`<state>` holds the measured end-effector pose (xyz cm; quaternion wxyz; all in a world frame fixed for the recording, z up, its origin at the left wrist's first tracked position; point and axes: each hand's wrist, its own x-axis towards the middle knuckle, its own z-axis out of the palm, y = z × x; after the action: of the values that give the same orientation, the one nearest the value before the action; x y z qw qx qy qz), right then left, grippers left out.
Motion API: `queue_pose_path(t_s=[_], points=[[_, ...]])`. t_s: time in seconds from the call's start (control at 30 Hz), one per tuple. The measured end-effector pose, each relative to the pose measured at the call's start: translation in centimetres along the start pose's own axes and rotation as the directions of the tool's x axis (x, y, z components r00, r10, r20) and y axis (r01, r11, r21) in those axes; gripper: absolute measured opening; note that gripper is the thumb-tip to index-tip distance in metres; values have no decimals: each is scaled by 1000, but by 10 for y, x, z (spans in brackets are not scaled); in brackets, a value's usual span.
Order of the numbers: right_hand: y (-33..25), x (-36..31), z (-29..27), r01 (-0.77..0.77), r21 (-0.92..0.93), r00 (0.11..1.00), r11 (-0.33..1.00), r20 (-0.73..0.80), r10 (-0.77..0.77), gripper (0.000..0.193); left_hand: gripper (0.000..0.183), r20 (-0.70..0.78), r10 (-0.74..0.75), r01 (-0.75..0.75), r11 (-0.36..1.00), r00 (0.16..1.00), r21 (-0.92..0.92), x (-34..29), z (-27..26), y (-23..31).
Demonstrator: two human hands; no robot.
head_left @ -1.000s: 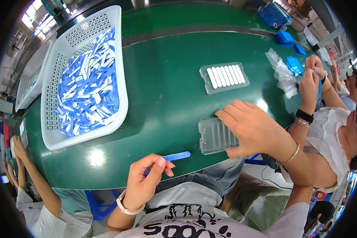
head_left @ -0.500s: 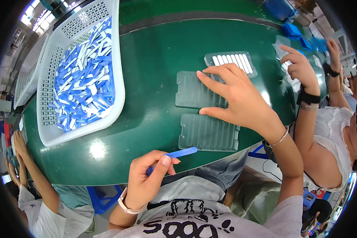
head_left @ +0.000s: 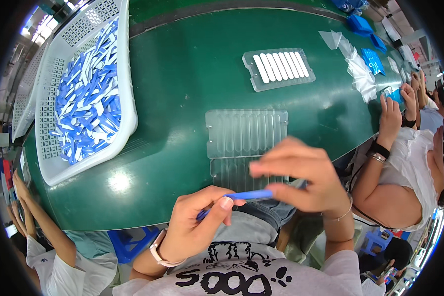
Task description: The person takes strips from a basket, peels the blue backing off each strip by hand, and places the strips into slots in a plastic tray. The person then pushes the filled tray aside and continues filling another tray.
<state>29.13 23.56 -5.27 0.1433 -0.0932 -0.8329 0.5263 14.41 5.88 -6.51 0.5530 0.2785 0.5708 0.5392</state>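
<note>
My left hand point(head_left: 197, 217) pinches a blue flat strip point(head_left: 255, 195) with a rounded end between thumb and fingers, at the table's front edge. At the strip's right end is my right hand point(head_left: 308, 172), blurred by motion. Its fingers and thumb are apart, the thumb close to or touching the tip. Two clear grooved trays lie one behind the other just beyond: the farther tray point(head_left: 246, 132) has bare grooves, and the nearer tray point(head_left: 226, 168) is partly covered by my right hand. Farther back, another clear tray point(head_left: 308, 78) bears several white strips point(head_left: 276, 66) side by side.
A white perforated basket point(head_left: 129, 106) heaped with blue and white strips point(head_left: 91, 93) stands at left on the green table point(head_left: 172, 74). Clear plastic film point(head_left: 361, 79) and a blue packet point(head_left: 373, 61) lie at right. Co-workers' hands point(head_left: 392, 116) work at right; others' arms are at left.
My right hand has left the clear trays and come down to the end of the blue strip. The white-strip tray now lies apart from the bare one. A co-worker's hands at right have lowered.
</note>
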Motion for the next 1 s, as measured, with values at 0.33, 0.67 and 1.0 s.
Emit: queue_pose_path(t_s=[0.33, 0.67, 1.0], points=[[-18, -54, 53, -21, -102, 842, 995, -539, -38, 24, 15, 38, 268, -270, 935, 963, 232, 6, 17, -3], [-3, -78, 64, -250, -866, 914, 432, -358, -189, 22, 59, 246, -129, 278, 449, 961, -849, 12, -13, -2], [3, -79, 50, -269, -810, 943, 521, -332, -30, 29, 63, 152, -184, 239, 774, 971, -587, 5, 5, 7]])
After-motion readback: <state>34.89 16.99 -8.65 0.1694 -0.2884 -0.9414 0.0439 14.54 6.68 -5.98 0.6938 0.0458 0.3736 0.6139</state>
